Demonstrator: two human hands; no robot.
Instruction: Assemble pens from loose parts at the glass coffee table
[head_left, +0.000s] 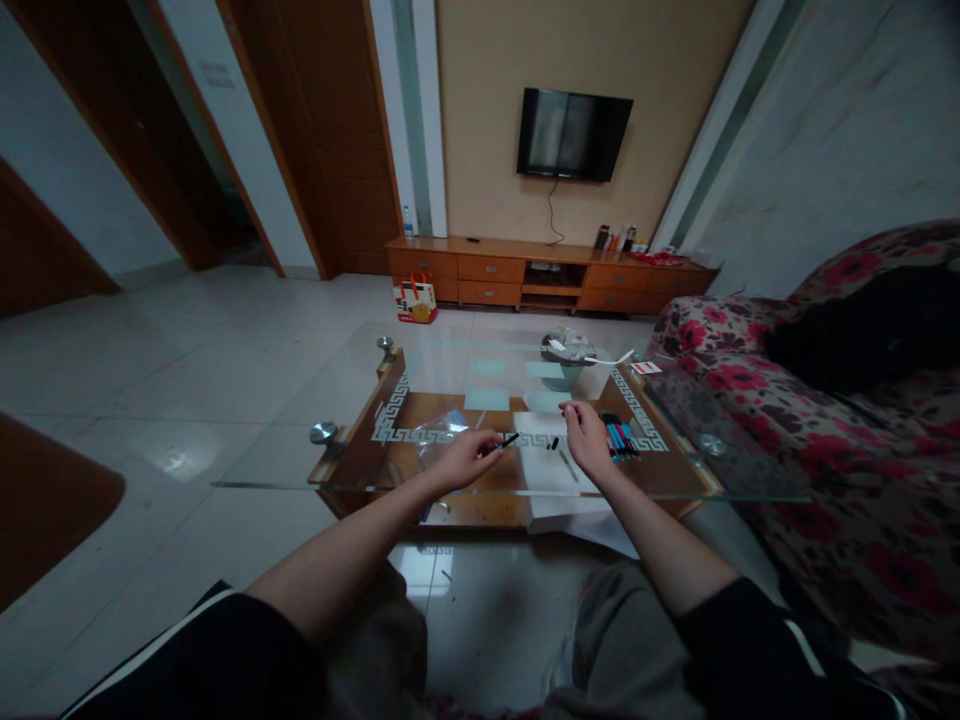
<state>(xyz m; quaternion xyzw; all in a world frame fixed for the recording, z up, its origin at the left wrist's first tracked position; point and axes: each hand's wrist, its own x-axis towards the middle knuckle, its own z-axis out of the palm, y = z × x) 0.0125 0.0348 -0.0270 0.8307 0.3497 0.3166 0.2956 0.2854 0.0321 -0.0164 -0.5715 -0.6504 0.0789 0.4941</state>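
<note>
The left hand (465, 460) pinched a black pen (508, 440), its tip pointing toward the white paper (551, 470). Just beyond that tip lay a small black cap (553, 443). The right hand (586, 440) rested on the paper, fingers curled; whether it held anything was unclear. Keeping the paper pinned flat would likely steady the pen work.

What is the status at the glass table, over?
Left hand fingers pinch a thin black pen. Right hand rests on white paper sheet. Coloured pen bunch beside right hand. Clear plastic bag by left.
</note>
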